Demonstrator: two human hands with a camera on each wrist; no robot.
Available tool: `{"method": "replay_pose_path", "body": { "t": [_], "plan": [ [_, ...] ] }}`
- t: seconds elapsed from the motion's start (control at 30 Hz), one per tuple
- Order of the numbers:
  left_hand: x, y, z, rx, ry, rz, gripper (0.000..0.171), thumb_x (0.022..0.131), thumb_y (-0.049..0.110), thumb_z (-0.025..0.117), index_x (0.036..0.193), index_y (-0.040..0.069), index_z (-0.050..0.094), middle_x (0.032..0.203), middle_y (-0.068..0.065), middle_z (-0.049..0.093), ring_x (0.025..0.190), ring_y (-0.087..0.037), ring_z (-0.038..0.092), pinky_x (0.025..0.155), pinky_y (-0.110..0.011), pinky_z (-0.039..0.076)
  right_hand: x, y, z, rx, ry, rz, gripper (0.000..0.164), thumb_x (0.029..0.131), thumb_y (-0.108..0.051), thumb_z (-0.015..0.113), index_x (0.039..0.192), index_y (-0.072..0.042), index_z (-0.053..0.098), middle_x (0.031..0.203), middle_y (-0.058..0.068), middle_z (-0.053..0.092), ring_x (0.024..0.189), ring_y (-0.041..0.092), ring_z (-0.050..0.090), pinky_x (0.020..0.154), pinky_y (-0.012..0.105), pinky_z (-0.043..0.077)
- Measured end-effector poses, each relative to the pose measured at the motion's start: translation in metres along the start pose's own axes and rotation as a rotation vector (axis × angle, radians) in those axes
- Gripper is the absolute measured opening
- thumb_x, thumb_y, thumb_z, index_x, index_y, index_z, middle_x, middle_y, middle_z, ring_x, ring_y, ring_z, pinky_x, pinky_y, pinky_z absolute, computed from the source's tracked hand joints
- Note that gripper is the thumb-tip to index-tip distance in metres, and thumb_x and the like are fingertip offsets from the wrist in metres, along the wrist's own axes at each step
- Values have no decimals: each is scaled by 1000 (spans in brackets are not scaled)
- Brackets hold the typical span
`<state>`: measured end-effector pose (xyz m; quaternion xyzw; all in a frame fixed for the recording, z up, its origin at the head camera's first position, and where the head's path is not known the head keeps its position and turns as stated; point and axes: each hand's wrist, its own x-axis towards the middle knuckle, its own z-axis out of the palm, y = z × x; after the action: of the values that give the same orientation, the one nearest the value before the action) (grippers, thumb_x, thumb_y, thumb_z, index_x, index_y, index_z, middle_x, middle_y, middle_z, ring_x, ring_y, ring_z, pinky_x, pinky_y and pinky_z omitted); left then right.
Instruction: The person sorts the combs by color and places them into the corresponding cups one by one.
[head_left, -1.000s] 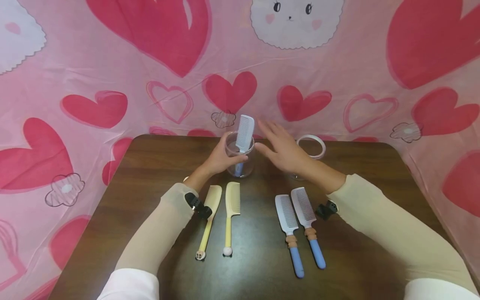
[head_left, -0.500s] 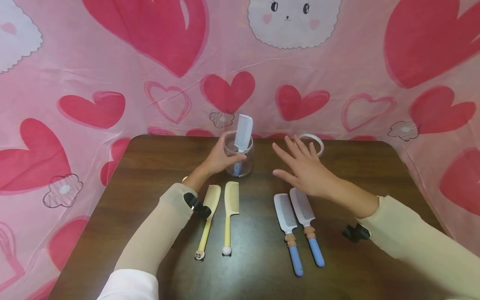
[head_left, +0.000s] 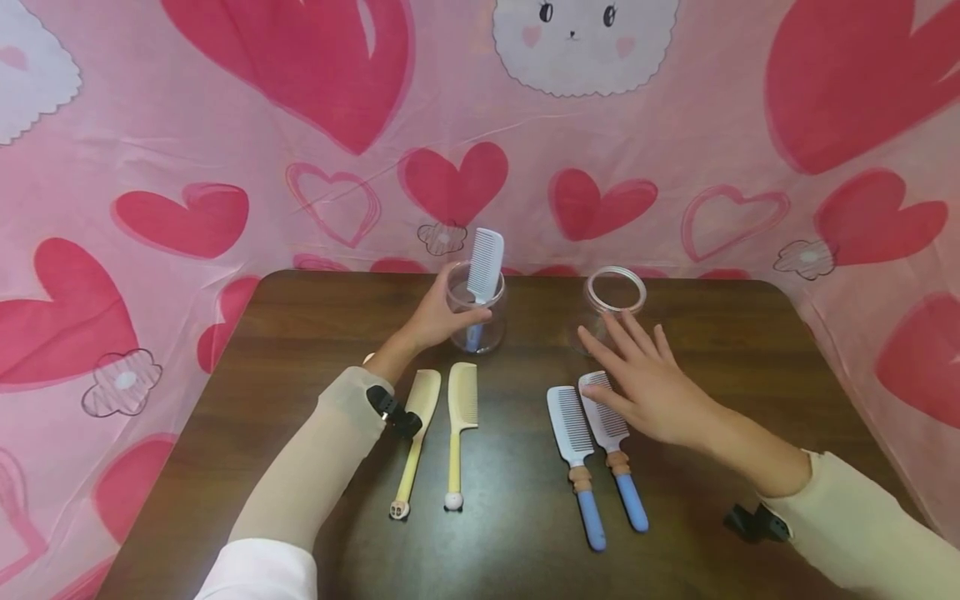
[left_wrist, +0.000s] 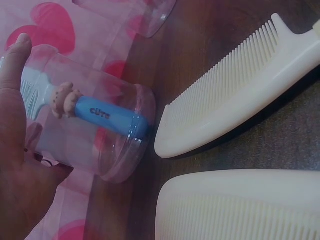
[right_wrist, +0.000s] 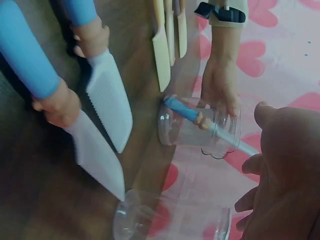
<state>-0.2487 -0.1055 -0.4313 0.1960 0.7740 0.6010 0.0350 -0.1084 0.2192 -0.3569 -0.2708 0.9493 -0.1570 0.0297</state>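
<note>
Three yellow combs (head_left: 465,400) and three blue-handled combs (head_left: 572,425) make six in all. There are two clear jars (head_left: 617,269), two black wrist cameras (head_left: 393,412) and one counter (head_left: 510,508).

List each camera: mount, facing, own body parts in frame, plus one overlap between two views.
Head: worn on the head, faces forward and down at the table; sleeves, left hand and right hand show.
Left wrist: worn there, faces the jar with a comb inside and cream combs nearby; left hand at left edge.
Right wrist: worn there, faces past two blue-handled combs towards that jar; right hand at right edge, left hand beyond.
Shared: both wrist views show the left hand on the jar.
</note>
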Motion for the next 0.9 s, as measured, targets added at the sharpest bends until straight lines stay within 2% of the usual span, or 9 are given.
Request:
{"method": "replay_pose_path", "body": {
  "t": [0.2, 0.4, 0.63, 0.9],
  "plan": [
    [0, -1, 0, -3, 2, -1, 84, 85, 6, 83, 151, 5, 30, 153, -18, 42, 139, -33, 44, 109, -50, 45, -16, 8, 11, 65, -26, 56, 77, 100, -45, 62, 162, -14, 28, 165, 28, 15, 153, 47, 2, 115, 75, -2],
    [0, -1, 0, -5, -6, -3, 84, 85, 5, 82, 151, 7, 30, 153, -16, 42, 137, -34, 46, 106, -48, 48, -23, 18, 25, 142, -26, 134, 78, 101, -45, 61, 160, -6, 28, 164, 31, 17, 152, 50, 5, 115, 75, 2],
    [1, 0, 0, -17, -4, 1, 84, 84, 5, 82, 150, 7, 31, 152, -15, 43, 136, -32, 47, 106, -47, 49, -22, 32, 43, 189, -15, 195, 78, 102, -42, 60, 156, 6, 29, 159, 36, 24, 147, 56, 14, 114, 75, 13],
    [0, 0, 0, -14, -9, 5, 84, 85, 4, 82, 150, 6, 30, 151, -16, 44, 136, -32, 48, 107, -47, 48, -8, 43, 62, 240, -33, 282, 78, 104, -40, 57, 151, 16, 29, 155, 39, 28, 146, 57, 16, 117, 69, 16]
  ]
}}
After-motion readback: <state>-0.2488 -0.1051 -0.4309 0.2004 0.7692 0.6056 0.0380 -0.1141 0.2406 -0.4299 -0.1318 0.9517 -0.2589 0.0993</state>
